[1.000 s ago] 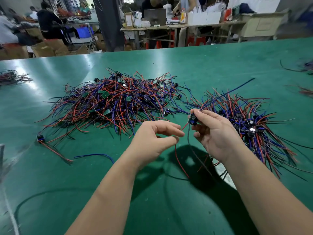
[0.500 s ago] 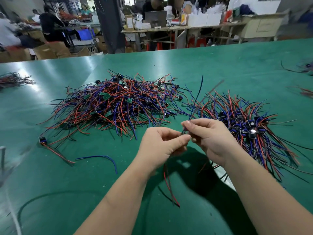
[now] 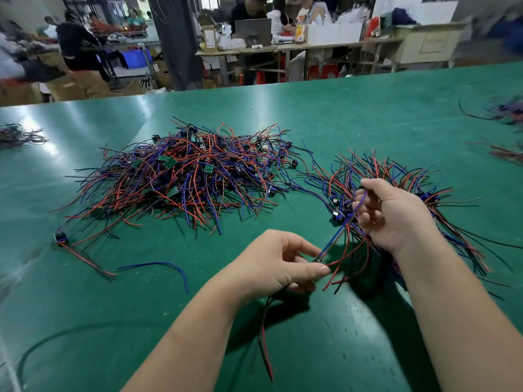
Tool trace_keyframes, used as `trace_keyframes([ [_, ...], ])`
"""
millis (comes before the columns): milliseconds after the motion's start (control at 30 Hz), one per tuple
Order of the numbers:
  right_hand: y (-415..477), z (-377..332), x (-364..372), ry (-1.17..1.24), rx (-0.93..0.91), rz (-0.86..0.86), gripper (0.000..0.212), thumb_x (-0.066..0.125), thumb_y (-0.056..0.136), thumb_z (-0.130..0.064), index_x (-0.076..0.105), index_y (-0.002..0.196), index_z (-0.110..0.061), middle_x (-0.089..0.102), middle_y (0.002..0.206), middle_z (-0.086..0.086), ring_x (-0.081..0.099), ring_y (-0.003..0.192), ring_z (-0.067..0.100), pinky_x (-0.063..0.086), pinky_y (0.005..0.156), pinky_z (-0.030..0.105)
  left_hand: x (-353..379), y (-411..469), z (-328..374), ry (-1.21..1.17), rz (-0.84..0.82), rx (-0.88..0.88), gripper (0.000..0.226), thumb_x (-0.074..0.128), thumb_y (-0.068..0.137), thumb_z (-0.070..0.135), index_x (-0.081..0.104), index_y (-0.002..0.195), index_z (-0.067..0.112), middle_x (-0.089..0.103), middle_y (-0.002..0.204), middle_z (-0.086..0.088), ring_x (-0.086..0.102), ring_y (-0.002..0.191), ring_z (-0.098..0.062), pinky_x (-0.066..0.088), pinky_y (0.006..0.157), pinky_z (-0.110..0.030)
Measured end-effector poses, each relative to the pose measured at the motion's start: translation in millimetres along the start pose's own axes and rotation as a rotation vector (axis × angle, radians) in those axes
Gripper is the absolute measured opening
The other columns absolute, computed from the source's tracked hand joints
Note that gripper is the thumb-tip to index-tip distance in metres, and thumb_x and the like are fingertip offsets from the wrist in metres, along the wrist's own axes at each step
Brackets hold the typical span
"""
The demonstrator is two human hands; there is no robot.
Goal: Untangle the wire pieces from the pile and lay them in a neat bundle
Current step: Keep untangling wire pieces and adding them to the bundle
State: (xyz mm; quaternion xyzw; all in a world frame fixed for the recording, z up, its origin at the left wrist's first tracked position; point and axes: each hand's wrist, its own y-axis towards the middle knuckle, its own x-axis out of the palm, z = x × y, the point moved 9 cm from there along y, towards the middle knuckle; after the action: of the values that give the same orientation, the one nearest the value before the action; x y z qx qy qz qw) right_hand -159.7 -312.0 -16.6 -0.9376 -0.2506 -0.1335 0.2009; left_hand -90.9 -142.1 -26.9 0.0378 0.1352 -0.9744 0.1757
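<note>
- Nearest to me, my left hand (image 3: 271, 267) pinches one end of a blue wire (image 3: 338, 233) between thumb and forefinger; red and black wires (image 3: 263, 336) hang below these fingers.
- My right hand (image 3: 396, 216) grips its other end with curled fingers.
- Under and behind the right fingers lies the bundle (image 3: 396, 174), red, blue and black wires fanned on the green table (image 3: 368, 108).
- Beyond the left fingers, to their left, is the tangled pile (image 3: 186, 176).
- Far behind, cardboard boxes (image 3: 76, 86); their content I cannot tell.
</note>
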Motion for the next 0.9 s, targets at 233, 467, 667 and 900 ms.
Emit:
trace_keyframes([
  [233,0.2,6.1,16.0,0.130,0.099,-0.191,0.050,0.029,0.100,-0.037,0.065,0.076,-0.012,0.067,0.060,0.002,0.069,0.057,0.018,0.045,0.064,0.028,8.9,-7.3,19.4,-0.247,-0.136,0.117,0.009,0.064,0.086,0.020,0.070,0.086,0.026,0.073,0.084,-0.002,0.069,0.077,-0.013,0.055,0.059,-0.025],
  [467,-31.7,43.5,66.1,-0.196,0.134,-0.593,0.029,0.067,0.068,-0.003,0.065,0.096,-0.011,0.067,0.070,0.005,0.061,0.054,0.012,0.047,0.050,0.015,-29.1,-5.6,34.6,-1.027,0.086,0.295,0.041,0.084,0.050,0.029,0.061,0.081,0.015,0.074,0.083,-0.005,0.068,0.062,-0.008,0.052,0.046,-0.016],
  [667,-50.9,45.8,95.2,0.093,0.069,-0.668,0.024,0.071,0.060,-0.014,0.069,0.084,-0.009,0.067,0.068,0.000,0.056,0.051,0.003,0.047,0.053,0.013,-44.2,-9.0,27.7,-0.914,0.452,0.440,0.038,0.077,0.050,0.025,0.047,0.070,0.013,0.069,0.068,-0.003,0.068,0.061,-0.010,0.053,0.052,-0.019],
  [900,-31.8,40.9,76.2,0.168,0.130,-0.468,0.016,0.067,0.067,-0.015,0.061,0.081,-0.010,0.067,0.066,0.001,0.059,0.050,0.004,0.047,0.045,0.014,-34.2,-10.0,41.6,-0.438,0.417,0.576,0.032,0.074,0.066,-0.014,0.057,0.079,0.009,0.075,0.090,0.001,0.070,0.085,-0.010,0.053,0.074,-0.019],
])
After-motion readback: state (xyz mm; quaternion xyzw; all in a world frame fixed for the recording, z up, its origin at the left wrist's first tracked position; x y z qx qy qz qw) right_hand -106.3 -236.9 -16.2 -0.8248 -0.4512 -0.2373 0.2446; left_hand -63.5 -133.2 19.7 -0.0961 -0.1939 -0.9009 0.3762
